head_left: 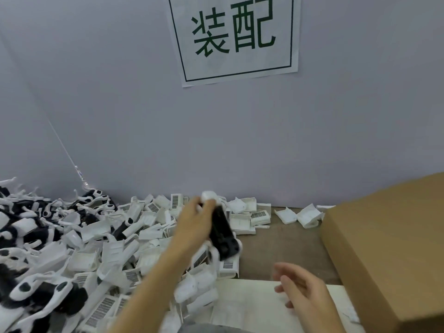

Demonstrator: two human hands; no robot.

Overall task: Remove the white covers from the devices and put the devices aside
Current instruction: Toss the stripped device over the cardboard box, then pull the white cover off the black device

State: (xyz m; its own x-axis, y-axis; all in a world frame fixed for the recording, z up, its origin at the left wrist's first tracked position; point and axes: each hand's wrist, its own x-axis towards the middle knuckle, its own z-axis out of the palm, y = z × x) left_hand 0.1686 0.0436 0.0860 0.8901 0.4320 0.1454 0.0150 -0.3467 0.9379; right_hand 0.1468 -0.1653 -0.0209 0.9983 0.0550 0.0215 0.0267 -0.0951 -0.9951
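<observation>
— How is the left hand (194,219) posed?

— It is raised above the tabletop (281,243), the forearm stretched forward and up from the lower edge of the view. A black device (222,230) is clasped in its grip, fingers and thumb curled around the upper end, where a white rounded tip is seen just above the knuckles. The device is held tilted, its lower end slanting down to the right.

— And the right hand (301,287)?

— It is held low, near the lower right, over a white sheet (245,301). Nothing is held; its grip is released, the fingers loosely spread and pointing left. It is kept apart from the device.

— Where are the white covers (237,221)?

— They are heaped beneath and behind the left hand, many with barcode labels. A pile of black-and-white devices (36,280) is seen at the far left. A cardboard box (389,248) is set at the right, and a paper sign (234,37) with green characters is fixed to the grey wall.
</observation>
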